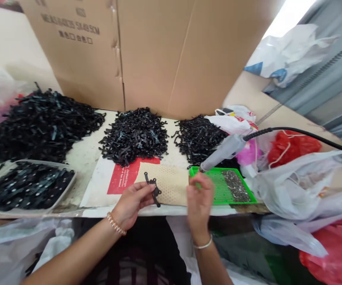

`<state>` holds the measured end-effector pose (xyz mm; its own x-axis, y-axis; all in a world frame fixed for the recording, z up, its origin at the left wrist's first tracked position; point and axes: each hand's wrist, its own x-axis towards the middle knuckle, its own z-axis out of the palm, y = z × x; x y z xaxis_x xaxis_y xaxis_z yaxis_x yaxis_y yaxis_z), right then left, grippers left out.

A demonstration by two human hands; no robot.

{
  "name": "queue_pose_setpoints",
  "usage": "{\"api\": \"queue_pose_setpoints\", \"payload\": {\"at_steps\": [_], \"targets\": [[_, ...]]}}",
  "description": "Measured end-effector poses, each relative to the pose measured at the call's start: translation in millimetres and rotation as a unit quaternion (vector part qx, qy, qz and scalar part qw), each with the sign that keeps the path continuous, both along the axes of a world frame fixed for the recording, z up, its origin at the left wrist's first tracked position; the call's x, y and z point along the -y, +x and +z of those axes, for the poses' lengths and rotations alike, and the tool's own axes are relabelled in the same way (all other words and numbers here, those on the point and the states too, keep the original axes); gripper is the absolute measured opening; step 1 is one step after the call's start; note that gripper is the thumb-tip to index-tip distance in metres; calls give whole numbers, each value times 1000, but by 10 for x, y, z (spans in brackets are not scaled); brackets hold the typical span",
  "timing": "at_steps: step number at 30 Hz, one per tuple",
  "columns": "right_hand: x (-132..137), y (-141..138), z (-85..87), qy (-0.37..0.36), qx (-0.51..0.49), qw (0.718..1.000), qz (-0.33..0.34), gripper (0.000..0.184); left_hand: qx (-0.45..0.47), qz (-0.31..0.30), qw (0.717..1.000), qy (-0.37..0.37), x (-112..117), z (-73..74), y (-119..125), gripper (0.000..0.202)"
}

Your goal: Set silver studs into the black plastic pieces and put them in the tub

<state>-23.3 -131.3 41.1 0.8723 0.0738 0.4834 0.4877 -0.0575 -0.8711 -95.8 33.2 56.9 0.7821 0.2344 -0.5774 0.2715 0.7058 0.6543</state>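
Seen from the head camera, the left hand (132,202) pinches a small black part (154,189) just over the tan mat (171,184), near the front of the table. The right hand (199,198) is blurry at the near edge of the green tray (212,186), and I cannot tell if it holds anything. Tiny screws (235,186) lie at the tray's right end. A grey driver (223,152) leans over its back edge. I think it is best to keep the part still and low over the mat, so nothing small rolls away.

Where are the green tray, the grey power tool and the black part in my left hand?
green tray (218,190): head view, bare mesh floor.
grey power tool (225,152): head view, middle of its body.
black part (155,190): head view, its middle.
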Motion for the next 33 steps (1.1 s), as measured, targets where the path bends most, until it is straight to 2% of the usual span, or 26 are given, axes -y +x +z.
{"api": "queue_pose_setpoints", "payload": {"at_steps": [1, 3, 4, 6, 10, 13, 15, 18, 21, 24, 26, 29, 33], "targets": [[94, 146, 70, 39, 21, 997, -67, 35, -4, -11, 1000, 8, 28, 31, 129, 18], [261, 451, 190, 59, 32, 990, -122, 50, -5, -40, 999, 20, 117, 81, 404, 14], [327, 594, 236, 47, 22, 992, -116, 54, -2, -59, 998, 27, 176, 92, 542, 12], [419, 824, 298, 17, -16, 997, -76, 50, 9, -98, 994, 44, 307, 68, 793, 11], [482, 1005, 367, -12, -54, 997, -45, 32, 3, -146, 987, 66, 524, -139, 1113, 18], [483, 988, 381, -11, -71, 997, -13, 40, 3, -147, 986, 74, 585, -304, 1166, 24], [487, 961, 341, -9, -91, 996, 8, 48, 10, -149, 985, 81, 586, -354, 1155, 26], [553, 907, 183, -7, -109, 994, 24, 49, 6, -160, 984, 80, 572, -348, 1138, 27], [707, 827, -13, 27, -100, 995, 2, 47, -2, -166, 982, 86, 571, -318, 1144, 25], [828, 777, -83, 27, -120, 992, 5, 47, -4, -176, 980, 94, 573, -314, 1154, 23], [802, 810, -20, 16, -115, 993, 21, 56, -4, -184, 978, 95, 570, -318, 1156, 23], [574, 986, 167, 13, -67, 996, 53, 72, -1, -189, 978, 93, 560, -315, 1154, 26], [167, 1273, 395, 7, -63, 995, 79, 67, 6, -198, 977, 82, 551, -307, 1154, 29]]}}
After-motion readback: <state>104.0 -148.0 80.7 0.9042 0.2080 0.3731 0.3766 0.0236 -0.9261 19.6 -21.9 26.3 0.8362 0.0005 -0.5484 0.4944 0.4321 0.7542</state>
